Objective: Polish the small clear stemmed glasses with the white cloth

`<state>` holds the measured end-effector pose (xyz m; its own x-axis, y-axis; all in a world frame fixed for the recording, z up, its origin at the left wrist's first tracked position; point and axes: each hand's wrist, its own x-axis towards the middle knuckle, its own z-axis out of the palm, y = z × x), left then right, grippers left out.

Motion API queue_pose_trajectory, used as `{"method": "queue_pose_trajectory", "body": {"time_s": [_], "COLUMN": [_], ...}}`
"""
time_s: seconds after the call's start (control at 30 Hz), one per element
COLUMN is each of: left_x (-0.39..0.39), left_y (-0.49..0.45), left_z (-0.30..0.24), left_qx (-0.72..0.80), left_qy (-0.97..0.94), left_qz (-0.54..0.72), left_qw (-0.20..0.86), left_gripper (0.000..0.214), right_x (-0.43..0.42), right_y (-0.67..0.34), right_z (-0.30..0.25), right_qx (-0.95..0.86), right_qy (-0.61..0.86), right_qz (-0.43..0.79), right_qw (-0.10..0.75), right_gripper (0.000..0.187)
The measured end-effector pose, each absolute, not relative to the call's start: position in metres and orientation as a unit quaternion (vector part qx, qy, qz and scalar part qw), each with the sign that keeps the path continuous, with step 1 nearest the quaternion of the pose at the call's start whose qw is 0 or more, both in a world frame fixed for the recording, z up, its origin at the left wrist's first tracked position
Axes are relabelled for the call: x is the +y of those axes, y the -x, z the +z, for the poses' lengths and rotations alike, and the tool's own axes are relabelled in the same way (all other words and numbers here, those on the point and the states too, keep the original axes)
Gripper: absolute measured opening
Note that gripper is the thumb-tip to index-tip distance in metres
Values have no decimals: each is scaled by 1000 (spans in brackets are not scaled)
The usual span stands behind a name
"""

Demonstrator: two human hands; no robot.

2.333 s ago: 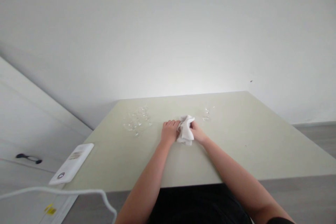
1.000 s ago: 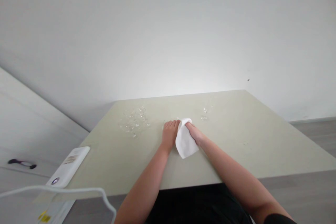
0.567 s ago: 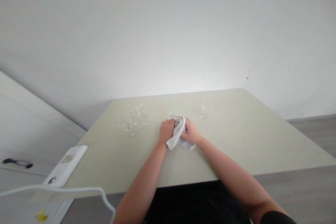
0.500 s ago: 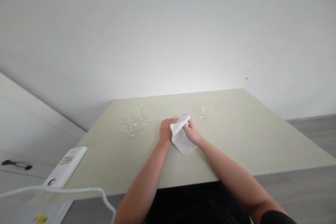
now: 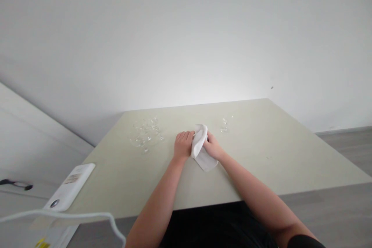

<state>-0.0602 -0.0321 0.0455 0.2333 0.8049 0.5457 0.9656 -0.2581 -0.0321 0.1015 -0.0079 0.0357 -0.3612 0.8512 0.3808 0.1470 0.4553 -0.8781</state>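
My left hand (image 5: 183,145) rests mid-table with its fingers curled down against a white cloth (image 5: 201,150); what it grips, if anything, is hidden. Gripping the cloth from the right side is my right hand (image 5: 213,148), closed, with the cloth bunched between both hands and a flap hanging toward me. Several small clear glasses (image 5: 145,135) stand in a cluster left of my left hand. One more clear glass (image 5: 224,124) stands just beyond my right hand.
The pale green table (image 5: 261,155) meets a white wall at its far edge. A white flat device (image 5: 68,189) lies on the table's left corner, with a white cable (image 5: 72,217) looping below it. A cabinet with a dark handle (image 5: 14,184) is at far left.
The cloth has been turned and re-bunched between my hands several times, hanging open and then gathered again. Both hands stay at the same spot on the table.
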Motion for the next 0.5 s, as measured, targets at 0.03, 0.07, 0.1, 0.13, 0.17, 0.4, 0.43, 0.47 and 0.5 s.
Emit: {"method": "queue_pose_trajectory", "body": {"time_s": [0.03,0.07,0.1,0.13,0.17,0.4,0.43,0.47,0.5], "left_x": [-32,-33,-33,-33,-33,-33,-34,-35,-35], "left_y": [60,59,59,60,60,61,60,60,59], "left_z": [46,47,48,48,49,47,47,47,48], "left_qx": [-575,-576,-581,-591,-606,-636,-626,-614,-605], "left_qy": [769,773,776,776,772,755,757,758,761], "left_qz": [-210,-196,-179,-159,-139,-133,-158,-178,-188], "left_qw": [185,180,169,152,130,87,107,125,139], "left_gripper": [20,20,20,20,20,16,18,20,21], "right_x": [-6,-6,-5,-6,-7,-12,-10,-8,-5], "right_y": [-102,-103,-105,-107,-110,-105,-102,-100,-100], "right_z": [33,31,32,34,37,45,41,37,33], "right_qx": [-708,-709,-724,-751,-783,-826,-795,-759,-725], "right_qy": [357,354,343,325,303,269,301,336,363], "right_qz": [426,443,443,424,390,280,316,361,409], "right_qw": [436,419,402,387,379,408,420,425,418], "right_gripper": [28,29,31,35,39,38,35,31,27]}}
